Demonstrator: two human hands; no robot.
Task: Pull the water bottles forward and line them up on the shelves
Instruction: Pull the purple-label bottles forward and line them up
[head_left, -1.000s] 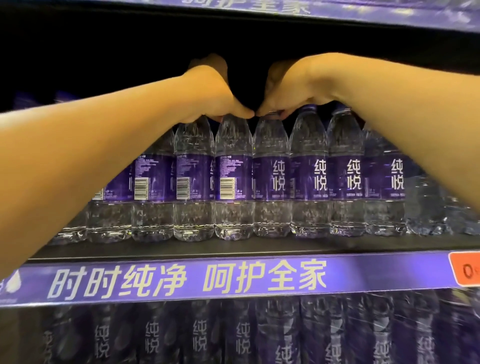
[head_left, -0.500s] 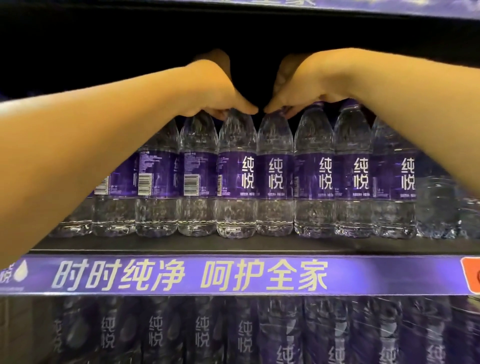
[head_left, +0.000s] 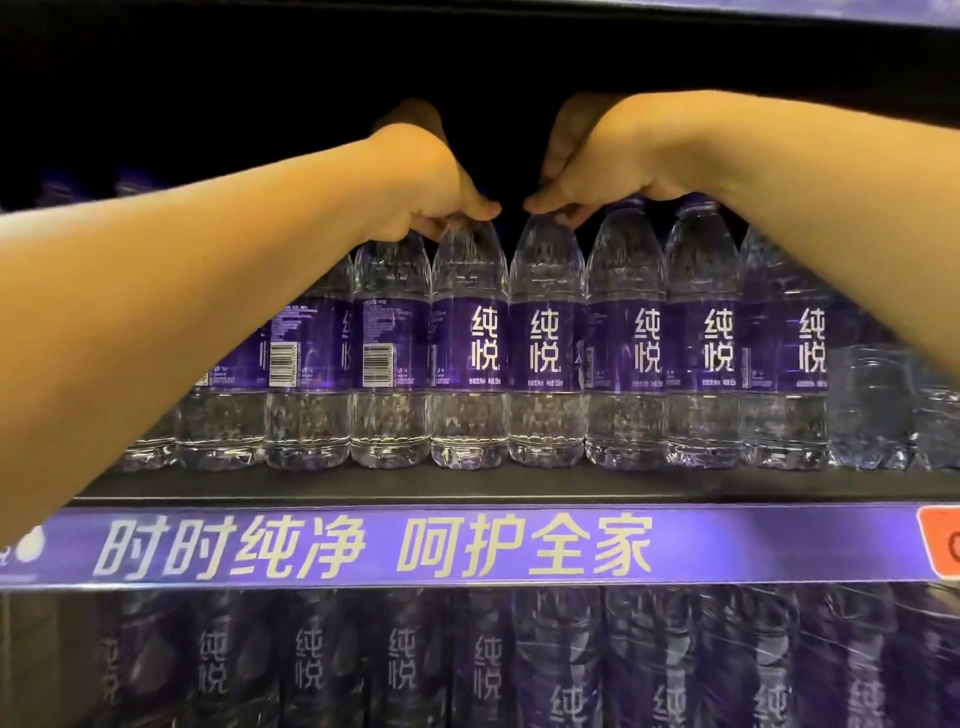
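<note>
A row of water bottles (head_left: 545, 353) with purple labels stands upright, side by side, along the front of the shelf (head_left: 467, 488) across the middle of the frame. The left hand (head_left: 436, 192) grips the neck of the bottle just left of centre (head_left: 470, 353), fingers curled over its cap; the right hand (head_left: 597, 166) pinches the top of the centre bottle beside it, thumb and fingers closed on the cap. The 2 hands sit close together, thumbs nearly touching. Compared with 0.5 s ago, the left-held bottle's label still faces front with its white characters showing — 1.0 s ago it showed a barcode instead. 2 bottles further left (head_left: 387, 353) still show barcodes. Below, the purple shelf strip (head_left: 363, 545) carries pale lettering, with an orange tag (head_left: 940, 540) at the right edge. More bottles (head_left: 493, 665) fill the lower shelf — blurred.
</note>
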